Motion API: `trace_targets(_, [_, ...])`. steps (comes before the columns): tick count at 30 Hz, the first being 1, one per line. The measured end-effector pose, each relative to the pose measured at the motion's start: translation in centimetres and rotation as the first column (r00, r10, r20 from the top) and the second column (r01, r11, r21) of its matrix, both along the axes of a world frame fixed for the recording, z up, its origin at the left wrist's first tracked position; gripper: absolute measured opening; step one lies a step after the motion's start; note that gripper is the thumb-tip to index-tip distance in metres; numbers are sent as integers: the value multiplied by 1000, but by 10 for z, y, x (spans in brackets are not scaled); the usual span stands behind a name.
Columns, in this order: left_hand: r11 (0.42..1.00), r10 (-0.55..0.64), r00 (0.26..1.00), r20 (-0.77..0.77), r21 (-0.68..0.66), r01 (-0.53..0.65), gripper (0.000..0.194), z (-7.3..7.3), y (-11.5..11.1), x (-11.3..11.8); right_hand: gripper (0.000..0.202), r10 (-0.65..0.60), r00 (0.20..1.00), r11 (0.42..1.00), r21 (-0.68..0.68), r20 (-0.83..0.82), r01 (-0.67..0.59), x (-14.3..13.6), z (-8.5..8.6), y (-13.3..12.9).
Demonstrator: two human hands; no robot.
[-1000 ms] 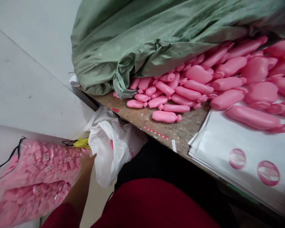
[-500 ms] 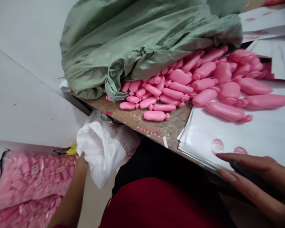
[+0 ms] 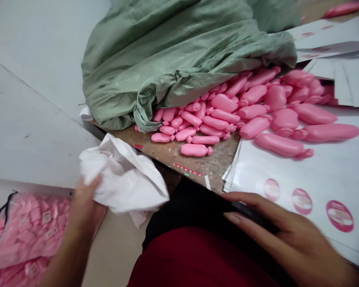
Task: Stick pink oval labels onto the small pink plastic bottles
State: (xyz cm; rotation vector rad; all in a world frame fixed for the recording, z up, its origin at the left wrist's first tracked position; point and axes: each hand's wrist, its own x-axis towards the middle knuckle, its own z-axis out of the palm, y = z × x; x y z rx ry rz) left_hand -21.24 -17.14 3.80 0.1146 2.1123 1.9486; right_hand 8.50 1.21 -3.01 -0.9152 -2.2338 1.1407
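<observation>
At the left, my left hand [image 3: 88, 199] grips a crumpled white cloth [image 3: 125, 175], which hangs beside the table's edge. My right hand [image 3: 275, 235] is near the front edge of the table, closed around a dark object [image 3: 254, 215] between thumb and fingers; its full shape is hidden. Many pink bottle-shaped pieces [image 3: 194, 150] lie heaped on the brown table [image 3: 167, 153], some resting on white printed sheets [image 3: 311, 171] at the right. A green cloth sack [image 3: 167, 52] lies behind them, its mouth towards the heap.
Clear bags of pink pieces [image 3: 32, 231] stand on the floor at the lower left. A pale wall [image 3: 32, 99] rises on the left. More white papers [image 3: 353, 79] lie at the far right.
My left hand has lifted the white cloth up and out from beside the table. My right hand has moved left along the table's front edge with the dark object.
</observation>
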Motion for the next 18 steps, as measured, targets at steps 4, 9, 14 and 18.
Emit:
trace_targets(4, [894, -352, 895, 273, -186, 408, 76, -62, -10, 65, 28, 294, 953, 948, -105, -76, -301, -59, 0, -16])
trace_targets(9, [642, -596, 721, 354, -329, 692, 72, -64, -42, 63, 23, 581, 810, 806, -197, 85, -557, -104, -32, -28])
trace_targets(14, [200, -751, 612, 248, -798, 568, 46, 12, -39, -11, 26, 509, 812, 860, -208, 286, -466, -110, -67, -18])
trace_targets(18, [208, -933, 352, -72, -907, 367, 43, 14, 23, -23, 30, 429, 839, 903, -179, 335, -390, -110, -86, -11])
